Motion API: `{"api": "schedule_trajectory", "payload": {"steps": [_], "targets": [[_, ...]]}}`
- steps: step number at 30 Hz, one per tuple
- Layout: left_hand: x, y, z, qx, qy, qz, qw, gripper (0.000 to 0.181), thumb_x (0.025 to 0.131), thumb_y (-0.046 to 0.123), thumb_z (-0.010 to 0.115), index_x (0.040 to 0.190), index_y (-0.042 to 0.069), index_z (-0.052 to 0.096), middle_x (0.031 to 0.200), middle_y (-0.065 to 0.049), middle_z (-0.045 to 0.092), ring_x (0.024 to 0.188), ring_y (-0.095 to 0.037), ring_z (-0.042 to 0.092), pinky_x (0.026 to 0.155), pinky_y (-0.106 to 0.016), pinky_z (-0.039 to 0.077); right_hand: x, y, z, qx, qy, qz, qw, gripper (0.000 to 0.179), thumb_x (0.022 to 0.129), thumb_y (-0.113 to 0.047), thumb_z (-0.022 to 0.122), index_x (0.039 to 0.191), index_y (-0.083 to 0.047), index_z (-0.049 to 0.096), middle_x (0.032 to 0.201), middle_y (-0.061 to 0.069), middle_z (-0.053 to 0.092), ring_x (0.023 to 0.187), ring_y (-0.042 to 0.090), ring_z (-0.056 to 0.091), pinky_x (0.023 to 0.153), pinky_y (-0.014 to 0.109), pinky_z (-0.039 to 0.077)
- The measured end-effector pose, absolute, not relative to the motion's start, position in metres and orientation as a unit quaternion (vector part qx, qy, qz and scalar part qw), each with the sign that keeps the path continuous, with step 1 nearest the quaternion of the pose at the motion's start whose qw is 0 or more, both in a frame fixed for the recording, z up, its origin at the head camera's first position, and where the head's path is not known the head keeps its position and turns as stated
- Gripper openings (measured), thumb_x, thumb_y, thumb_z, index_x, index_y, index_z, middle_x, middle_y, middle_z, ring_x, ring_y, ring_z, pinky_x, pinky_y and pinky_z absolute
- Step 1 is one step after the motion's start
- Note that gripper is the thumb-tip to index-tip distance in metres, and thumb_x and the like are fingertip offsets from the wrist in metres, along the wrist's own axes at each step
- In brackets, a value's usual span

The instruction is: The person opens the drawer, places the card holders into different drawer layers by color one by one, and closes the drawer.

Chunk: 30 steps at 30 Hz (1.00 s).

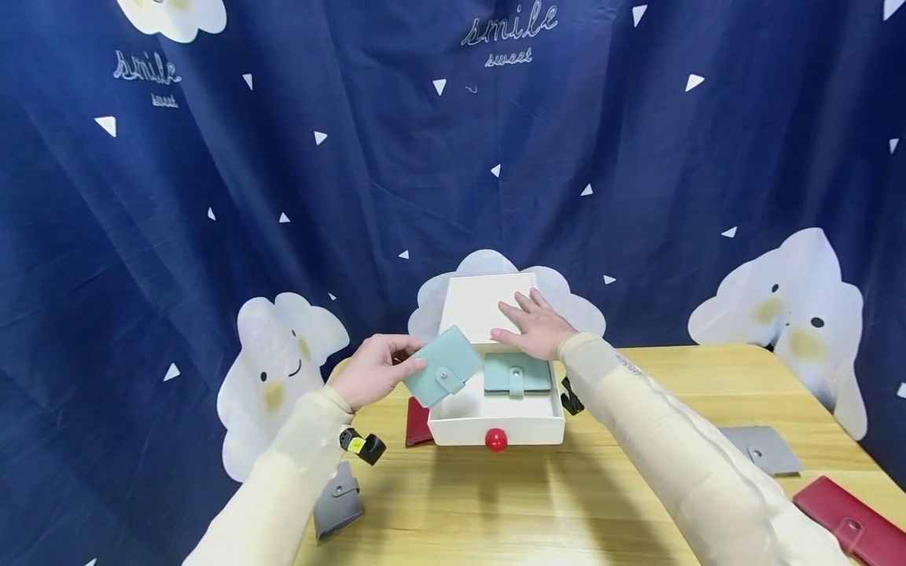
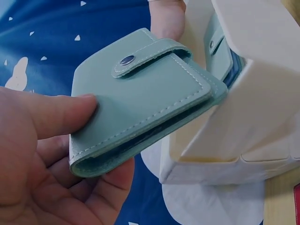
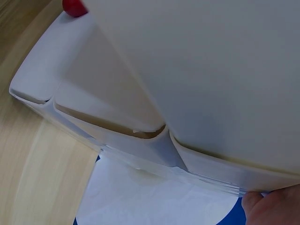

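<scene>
My left hand (image 1: 371,369) pinches a mint-green snap wallet (image 1: 447,360) between thumb and fingers, thumb on the front face. In the left wrist view the wallet (image 2: 136,93) is folded, its strap fastened by a metal snap, its corner overlapping the white drawer box. Below, a white drawer (image 1: 460,432) with a red knob (image 1: 496,440) stands pulled out. A second mint-green wallet (image 1: 501,373) lies inside on the right. Fingers spread, my right hand (image 1: 539,330) rests over the right side of the box top (image 1: 477,303); only part of the hand (image 3: 276,208) shows in the right wrist view.
A dark red wallet (image 1: 418,424) sits left of the drawer, partly hidden. Grey wallets lie at the front left (image 1: 337,503) and far right (image 1: 763,450), with another red wallet (image 1: 856,519) at the right edge. Behind the wooden table (image 1: 495,511) hangs a blue curtain (image 1: 396,157).
</scene>
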<state>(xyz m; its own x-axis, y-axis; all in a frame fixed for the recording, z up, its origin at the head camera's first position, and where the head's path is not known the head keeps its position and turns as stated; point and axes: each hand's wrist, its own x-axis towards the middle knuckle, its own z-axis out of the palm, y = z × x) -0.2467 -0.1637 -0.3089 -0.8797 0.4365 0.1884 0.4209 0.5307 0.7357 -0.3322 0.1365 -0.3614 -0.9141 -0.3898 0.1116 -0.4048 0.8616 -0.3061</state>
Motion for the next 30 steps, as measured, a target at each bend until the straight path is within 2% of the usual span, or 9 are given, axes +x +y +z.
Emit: {"api": "schedule_trajectory", "payload": {"steps": [7,14,21,26,30], "targets": [[-0.251,-0.147,-0.308,0.269,0.882,0.384,0.037,0.023,0.092,0.009,0.065,0.114,0.007,0.070,0.095,-0.004,0.070,0.080,-0.015,0.063,0.074,-0.028,0.055,-0.336,0.139,-0.364,0.205,-0.965,0.161,0.025,0.083,0.089,-0.075,0.030,0.153,-0.022,0.025,0.159,0.013,0.012,0.146,0.035,-0.005,0.116,0.052,0.006],[-0.253,-0.131,-0.309,0.307,0.893,0.323,0.065,0.016,0.091,0.009,0.066,0.106,0.008,0.072,0.090,0.002,0.070,0.077,-0.012,0.060,0.071,-0.027,0.053,-0.337,0.138,-0.366,0.205,-0.966,0.155,0.025,0.083,0.090,-0.075,0.029,0.153,-0.022,0.025,0.159,0.014,0.013,0.146,0.036,-0.004,0.116,0.053,0.008],[-0.254,-0.122,-0.312,0.329,0.899,0.273,0.091,0.016,0.091,0.009,0.066,0.105,0.008,0.072,0.093,0.004,0.070,0.081,-0.010,0.060,0.076,-0.025,0.052,-0.335,0.137,-0.364,0.204,-0.965,0.161,0.024,0.083,0.090,-0.074,0.030,0.153,-0.021,0.026,0.159,0.015,0.013,0.146,0.036,-0.005,0.116,0.054,0.006],[-0.255,-0.117,-0.309,0.348,0.904,0.228,0.094,0.016,0.091,0.010,0.066,0.106,0.007,0.073,0.091,0.005,0.070,0.076,-0.009,0.058,0.073,-0.026,0.050,-0.335,0.137,-0.364,0.205,-0.965,0.162,0.025,0.082,0.090,-0.073,0.031,0.153,-0.021,0.026,0.159,0.015,0.013,0.146,0.036,-0.004,0.116,0.054,0.007],[-0.260,-0.110,-0.304,0.363,0.901,0.204,0.120,0.015,0.090,0.009,0.067,0.103,0.008,0.074,0.085,0.005,0.069,0.071,-0.010,0.055,0.070,-0.025,0.049,-0.333,0.137,-0.363,0.204,-0.965,0.165,0.026,0.081,0.091,-0.073,0.032,0.153,-0.021,0.027,0.159,0.014,0.014,0.146,0.036,-0.003,0.116,0.053,0.007]]}}
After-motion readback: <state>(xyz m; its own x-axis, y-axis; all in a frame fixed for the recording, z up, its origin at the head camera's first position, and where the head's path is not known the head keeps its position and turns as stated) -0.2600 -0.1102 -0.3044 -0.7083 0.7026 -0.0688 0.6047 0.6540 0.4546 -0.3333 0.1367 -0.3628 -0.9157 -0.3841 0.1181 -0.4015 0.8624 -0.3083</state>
